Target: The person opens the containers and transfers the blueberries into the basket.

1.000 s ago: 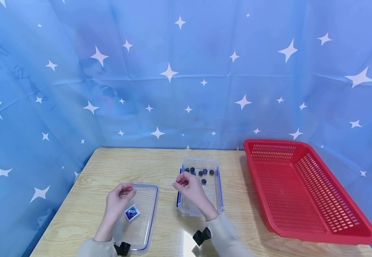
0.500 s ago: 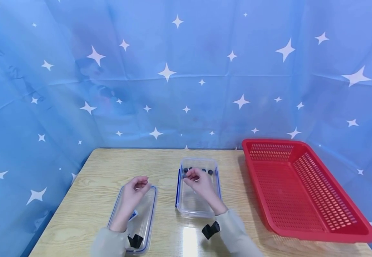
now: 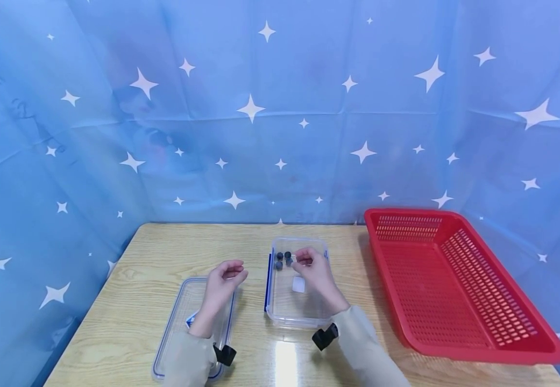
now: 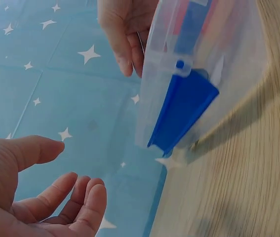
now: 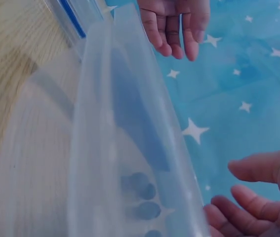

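A clear plastic box (image 3: 284, 317) with a blue side latch (image 4: 184, 111) stands mid-table. Several small dark round berries, like blueberries (image 3: 278, 265), lie at its far left end; others may be hidden behind my right hand. That hand (image 3: 317, 273) hovers over the right part of the box, thumb and fingers apart with nothing between them in the right wrist view. To the left lies a clear lid (image 3: 173, 333) with a blue seal and a partly covered blue-and-white label (image 3: 190, 319). My left hand (image 3: 221, 285) hangs above the lid's far right corner, fingers relaxed, holding nothing.
A large red plastic basket (image 3: 430, 352) stands at the right of the wooden table (image 3: 129, 290). A blue curtain (image 3: 280, 134) with white stars hangs right behind the table. A white square (image 3: 298, 284) shows at the bottom of the box.
Both hands have moved to the right. The right one went from the box's left side to its right, uncovering berries at the left; the left one now covers more of the lid.
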### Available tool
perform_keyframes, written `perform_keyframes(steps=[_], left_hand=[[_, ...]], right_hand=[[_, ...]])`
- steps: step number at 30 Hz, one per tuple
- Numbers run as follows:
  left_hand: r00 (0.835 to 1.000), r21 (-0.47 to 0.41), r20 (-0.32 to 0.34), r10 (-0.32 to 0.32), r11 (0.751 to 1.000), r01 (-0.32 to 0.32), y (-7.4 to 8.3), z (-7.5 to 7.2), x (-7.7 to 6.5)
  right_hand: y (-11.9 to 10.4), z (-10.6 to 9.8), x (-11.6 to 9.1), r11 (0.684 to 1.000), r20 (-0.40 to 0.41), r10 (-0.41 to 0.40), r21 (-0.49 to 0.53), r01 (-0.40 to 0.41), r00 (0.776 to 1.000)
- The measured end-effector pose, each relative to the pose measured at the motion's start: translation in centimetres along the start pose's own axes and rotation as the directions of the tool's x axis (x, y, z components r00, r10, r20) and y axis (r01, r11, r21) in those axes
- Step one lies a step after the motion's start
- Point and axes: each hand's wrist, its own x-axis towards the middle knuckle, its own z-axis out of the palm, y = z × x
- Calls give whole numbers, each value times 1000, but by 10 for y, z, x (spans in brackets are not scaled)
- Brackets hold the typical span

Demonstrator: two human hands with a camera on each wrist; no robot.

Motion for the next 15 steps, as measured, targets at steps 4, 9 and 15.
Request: perform_keyframes(steps=[4,9,15], left_hand=[[1000,-28,24,-14,1000,15,2,11,1],[998,-110,42,-55,992,59,0,26,1],[994,-184,38,-98,977,103,-3,45,-1]], right_hand=[[4,-1,3,999,-18,51,-1,-51,999],[8,1,5,993,-28,112,-28,-113,993],[14,4,6,990,-27,130,-54,-132,991]])
